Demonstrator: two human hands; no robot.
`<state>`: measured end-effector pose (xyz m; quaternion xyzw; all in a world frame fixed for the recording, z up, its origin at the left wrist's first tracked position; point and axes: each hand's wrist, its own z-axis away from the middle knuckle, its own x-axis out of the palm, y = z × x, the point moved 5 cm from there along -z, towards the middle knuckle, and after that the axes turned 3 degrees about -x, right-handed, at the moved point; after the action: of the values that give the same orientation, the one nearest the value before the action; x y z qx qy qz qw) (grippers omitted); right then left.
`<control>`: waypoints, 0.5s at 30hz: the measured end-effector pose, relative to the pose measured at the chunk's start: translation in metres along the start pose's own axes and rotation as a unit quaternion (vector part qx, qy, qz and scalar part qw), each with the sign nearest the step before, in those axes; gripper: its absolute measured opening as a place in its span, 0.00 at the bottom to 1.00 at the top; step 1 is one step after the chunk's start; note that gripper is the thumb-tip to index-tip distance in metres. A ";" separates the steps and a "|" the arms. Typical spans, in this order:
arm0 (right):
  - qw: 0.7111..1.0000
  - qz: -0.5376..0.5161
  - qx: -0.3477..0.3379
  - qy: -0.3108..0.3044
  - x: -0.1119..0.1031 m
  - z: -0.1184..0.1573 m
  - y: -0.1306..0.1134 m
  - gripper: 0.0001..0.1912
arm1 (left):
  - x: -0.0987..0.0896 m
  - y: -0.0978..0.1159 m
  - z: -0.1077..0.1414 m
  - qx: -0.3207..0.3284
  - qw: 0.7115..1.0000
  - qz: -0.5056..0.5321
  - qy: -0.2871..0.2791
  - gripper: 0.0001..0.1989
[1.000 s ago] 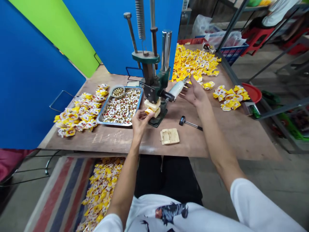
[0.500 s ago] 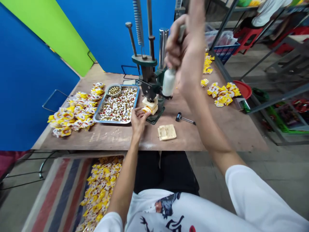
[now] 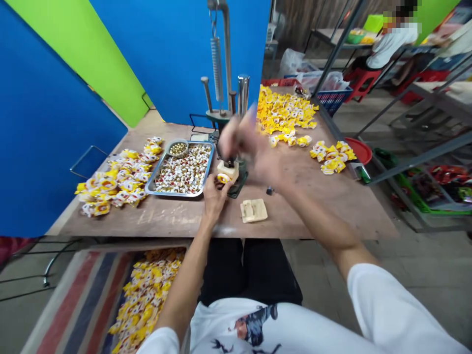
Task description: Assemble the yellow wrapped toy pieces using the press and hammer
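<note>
Round yellow-and-white piece (image 3: 223,178) at the front edge of a square cream-coloured block (image 3: 227,171), on the base of a dark green cast-metal hand press (image 3: 238,184) with a chrome steel post (image 3: 242,96) and a long coil spring (image 3: 217,69); left hand (image 3: 214,199) just below it at 6 o'clock, fingers (image 3: 218,184) curled up against the piece, apparently gripping it; right hand (image 3: 249,142) over the press at 12 o'clock, fingers spread and blurred by motion, any grip impossible to tell.

At 9 o'clock from the press, a rectangular stainless steel tray (image 3: 173,193) packed with small white-and-red pieces; touching its far rim, a small round metal dish of brass eyelets (image 3: 179,149); further out at 9 o'clock, a heap of yellow-and-white pieces (image 3: 114,184) on a brown wooden tabletop (image 3: 173,219).

At 1 o'clock, a broad yellow heap (image 3: 283,113); at 3 o'clock, a smaller yellow-and-white heap (image 3: 332,157); at 5 o'clock, a pale tan slab (image 3: 253,210); beside it, a small black mallet head (image 3: 270,190), partly behind the right forearm.

Below the table at 7 o'clock, more yellow pieces (image 3: 145,300) on a striped rug (image 3: 77,305); far off at 1 o'clock, a co-worker in a white shirt (image 3: 393,44) on a red plastic stool (image 3: 363,81).
</note>
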<state>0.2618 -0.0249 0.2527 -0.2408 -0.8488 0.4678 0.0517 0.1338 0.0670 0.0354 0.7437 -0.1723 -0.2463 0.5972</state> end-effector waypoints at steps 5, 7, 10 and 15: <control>0.904 -0.186 0.255 0.289 -0.130 -0.044 0.068 0.36 | -0.006 0.015 0.009 -0.026 0.997 0.006 0.070 0.25; 0.898 -0.131 0.285 0.309 -0.140 -0.008 0.090 0.34 | -0.016 0.017 0.020 -0.083 0.992 0.052 0.081 0.29; 0.934 0.049 0.235 0.266 -0.111 0.075 0.087 0.39 | -0.026 0.015 0.043 -0.222 0.961 0.165 0.014 0.30; 0.970 0.165 0.181 0.005 -0.012 0.182 0.054 0.29 | -0.012 0.027 0.083 -0.345 0.895 0.215 -0.184 0.30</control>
<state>0.2348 -0.1467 0.1090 -0.3667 -0.6984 0.6143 0.0212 0.0774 0.0012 0.0497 0.3775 -0.3388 -0.2886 0.8121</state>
